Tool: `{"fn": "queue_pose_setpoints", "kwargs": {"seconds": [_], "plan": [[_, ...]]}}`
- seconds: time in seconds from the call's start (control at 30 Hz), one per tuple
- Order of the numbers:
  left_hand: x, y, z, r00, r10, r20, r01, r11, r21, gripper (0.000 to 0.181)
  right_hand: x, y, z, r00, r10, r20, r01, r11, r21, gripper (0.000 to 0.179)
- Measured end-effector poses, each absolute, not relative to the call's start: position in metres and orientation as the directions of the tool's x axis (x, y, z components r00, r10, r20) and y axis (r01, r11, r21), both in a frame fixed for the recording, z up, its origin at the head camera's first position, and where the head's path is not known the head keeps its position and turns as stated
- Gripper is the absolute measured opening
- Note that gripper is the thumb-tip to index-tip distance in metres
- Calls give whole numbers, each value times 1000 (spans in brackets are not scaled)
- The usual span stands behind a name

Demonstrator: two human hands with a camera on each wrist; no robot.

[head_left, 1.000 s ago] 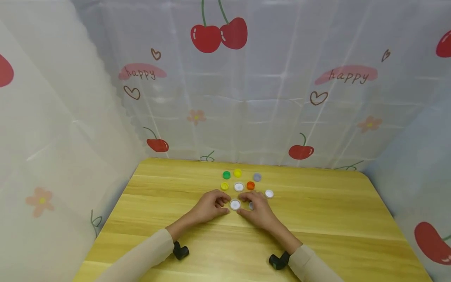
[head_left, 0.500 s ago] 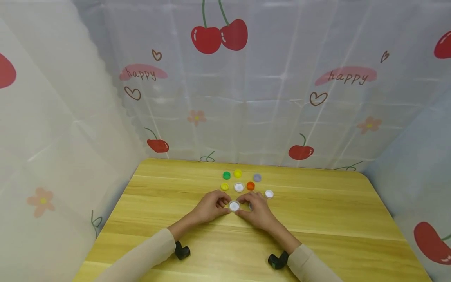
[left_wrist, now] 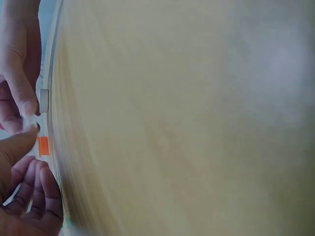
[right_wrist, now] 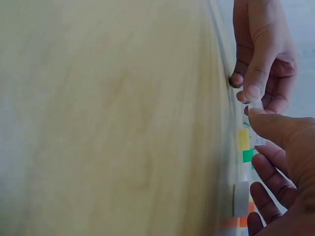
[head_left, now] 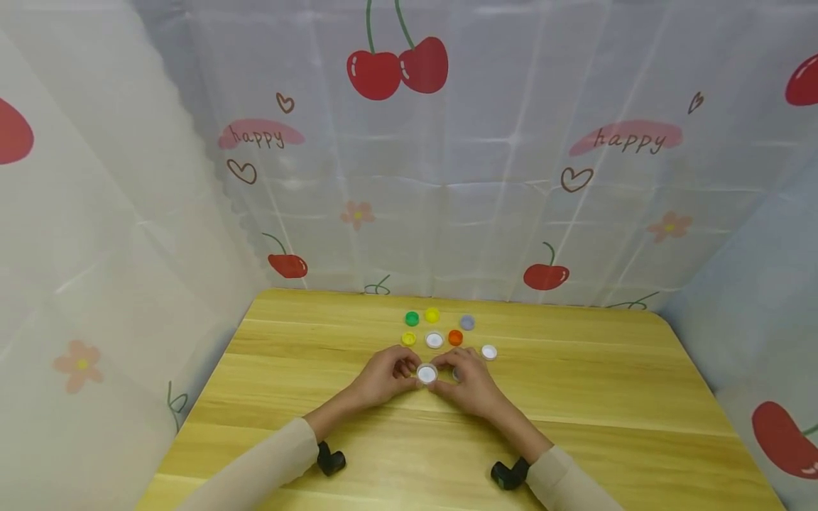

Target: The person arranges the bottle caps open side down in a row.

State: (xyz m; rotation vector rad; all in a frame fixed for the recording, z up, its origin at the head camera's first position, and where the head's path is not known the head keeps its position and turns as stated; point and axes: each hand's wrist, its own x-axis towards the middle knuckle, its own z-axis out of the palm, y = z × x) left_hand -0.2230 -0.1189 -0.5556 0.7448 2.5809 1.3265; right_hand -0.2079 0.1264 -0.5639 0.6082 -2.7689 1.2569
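In the head view a small round white case with a clear rim (head_left: 426, 374) is held between my two hands, near the middle of the table. My left hand (head_left: 385, 376) pinches its left side with thumb and fingers. On the other side, my right hand (head_left: 469, 383) grips the right edge in the same manner. Both thumbs meet at the clear piece in the right wrist view, where the left hand (right_wrist: 266, 46) appears above the right hand (right_wrist: 295, 167). A greyish round cap (head_left: 456, 373) is partly hidden behind my right fingers.
Beyond the hands lie a green cap (head_left: 412, 319), yellow caps (head_left: 432, 315), an orange cap (head_left: 455, 338), a lavender cap (head_left: 467, 323), a white cap (head_left: 488, 352) and another clear-rimmed white case (head_left: 434, 340). A printed curtain (head_left: 409, 234) stands behind the wooden table (head_left: 575, 390).
One second ago the fingers stood slightly apart around the case. Both hands have closed in on it and now pinch it, and it has shifted slightly towards the front. The other caps have stayed put.
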Motion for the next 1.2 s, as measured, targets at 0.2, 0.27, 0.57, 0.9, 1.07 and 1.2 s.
{"fn": "queue_pose_setpoints", "kwargs": {"seconds": [0.2, 0.27, 0.57, 0.9, 1.07, 1.2], "plan": [[-218, -120, -553, -870, 469, 149, 367, 415, 833, 27, -202, 133, -552, -916, -322, 240, -385, 537, -751, 28], [-216, -119, -551, -872, 459, 171, 369, 386, 845, 26, -199, 136, -548, -914, -322, 248, -386, 498, -776, 29], [-203, -109, -531, -859, 438, 263, 405, 268, 874, 28, -183, 144, -526, -928, -279, 249, -341, 360, -868, 31], [-197, -107, -529, -854, 434, 287, 418, 244, 875, 28, -176, 146, -526, -913, -290, 286, -377, 336, -863, 32], [-195, -107, -530, -858, 436, 270, 403, 247, 882, 28, -176, 147, -527, -913, -294, 282, -374, 332, -866, 33], [-196, -106, -529, -865, 432, 255, 383, 241, 892, 28, -176, 146, -526, -910, -296, 291, -383, 329, -863, 33]]}}
